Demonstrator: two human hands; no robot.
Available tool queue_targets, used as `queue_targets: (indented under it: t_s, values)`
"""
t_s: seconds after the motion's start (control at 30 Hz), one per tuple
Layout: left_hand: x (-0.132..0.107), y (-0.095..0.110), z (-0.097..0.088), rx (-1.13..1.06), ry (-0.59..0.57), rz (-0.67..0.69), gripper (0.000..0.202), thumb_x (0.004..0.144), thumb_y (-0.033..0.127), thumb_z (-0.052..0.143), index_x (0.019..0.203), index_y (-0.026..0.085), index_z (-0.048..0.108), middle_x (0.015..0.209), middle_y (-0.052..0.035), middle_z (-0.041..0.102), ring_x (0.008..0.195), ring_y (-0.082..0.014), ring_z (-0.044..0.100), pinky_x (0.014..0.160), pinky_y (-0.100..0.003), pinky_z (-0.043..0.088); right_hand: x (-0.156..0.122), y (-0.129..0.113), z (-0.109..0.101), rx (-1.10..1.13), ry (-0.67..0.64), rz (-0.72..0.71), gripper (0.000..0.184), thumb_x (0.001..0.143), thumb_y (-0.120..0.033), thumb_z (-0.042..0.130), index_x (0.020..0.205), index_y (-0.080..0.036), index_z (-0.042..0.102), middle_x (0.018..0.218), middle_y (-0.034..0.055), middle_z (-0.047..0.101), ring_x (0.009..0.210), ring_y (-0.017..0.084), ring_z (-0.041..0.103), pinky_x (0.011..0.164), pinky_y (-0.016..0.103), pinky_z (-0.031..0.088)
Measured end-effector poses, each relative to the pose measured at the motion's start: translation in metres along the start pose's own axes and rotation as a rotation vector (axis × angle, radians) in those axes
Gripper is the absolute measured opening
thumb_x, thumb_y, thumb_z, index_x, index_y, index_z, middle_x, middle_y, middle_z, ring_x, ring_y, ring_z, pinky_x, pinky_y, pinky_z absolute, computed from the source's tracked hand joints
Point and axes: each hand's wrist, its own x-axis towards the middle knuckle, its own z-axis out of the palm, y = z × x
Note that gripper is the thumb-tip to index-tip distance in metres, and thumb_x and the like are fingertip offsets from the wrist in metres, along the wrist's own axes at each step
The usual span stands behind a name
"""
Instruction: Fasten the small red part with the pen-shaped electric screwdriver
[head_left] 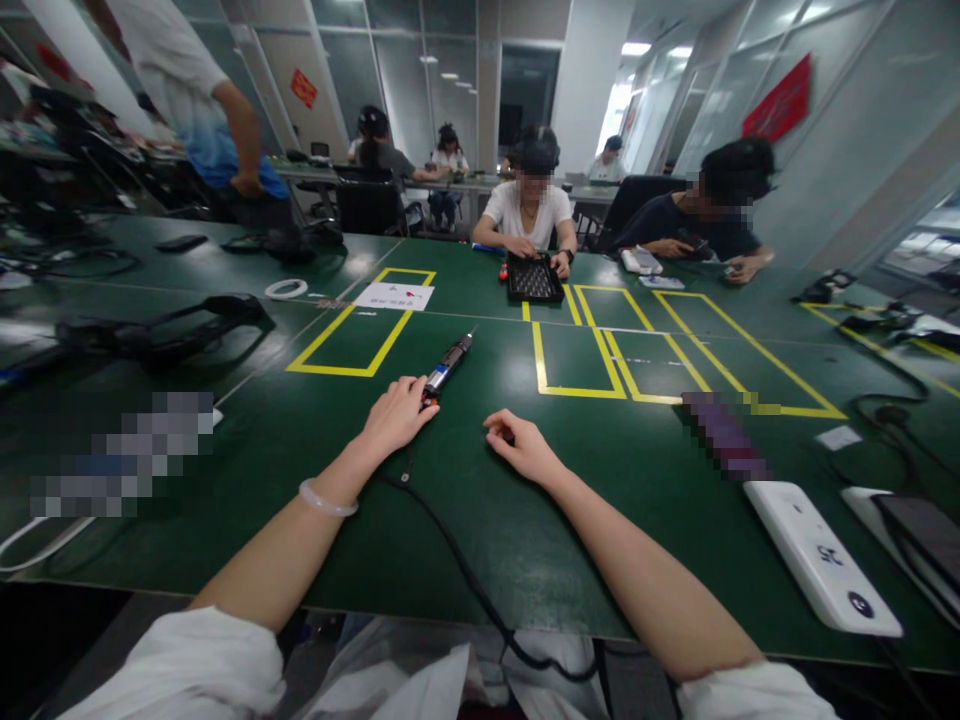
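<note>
My left hand [399, 412], with a pale bangle on its wrist, is closed over the rear end of an electric screwdriver [450, 364]. The tool is black and silver with a blue mark, and its thin bit points away toward the far right. My fingers cover its back end, where a bit of orange-red shows. A black cable [450, 535] runs from beneath my left wrist to the front table edge. To the right, my right hand [521, 446] rests at the green table [480, 570], its fingers loosely curled with a gap and no object visible in them.
Yellow tape outlines [581, 391] mark the table. A printed paper sheet [394, 296] lies at far left-centre. Across the table, a person handles a black tray [535, 280]. A white power bank [823, 560] and blurred phone [724, 440] lie right; black gear [225, 318] lies left.
</note>
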Motion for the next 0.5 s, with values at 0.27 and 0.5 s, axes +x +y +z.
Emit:
queue_targets:
  t_s: [0.27,0.5]
  values:
    - [0.016,-0.084,-0.003,0.027,-0.037,-0.258,0.064,0.09,0.056,0.038,0.14,0.017,0.041,0.134,-0.0182,0.046,0.121,-0.035,0.047,0.095,-0.046,0.044,0.0,0.0,-0.001,-0.024,-0.012,0.01,0.016,0.088,-0.023,0.052,0.103,-0.02,0.057,0.082,0.0005,0.062,0.073,0.013,0.057,0.072,0.025,0.045]
    - [0.013,-0.13,-0.003,0.019,0.016,-0.383,0.061,0.091,0.056,0.036,0.138,0.017,0.044,0.137,-0.0194,0.046,0.12,-0.0369,0.048,0.094,-0.049,0.045,-0.001,0.003,0.0,-0.053,-0.018,0.005,0.017,0.088,-0.023,0.052,0.104,-0.019,0.057,0.083,0.0009,0.063,0.074,0.013,0.058,0.072,0.025,0.045]
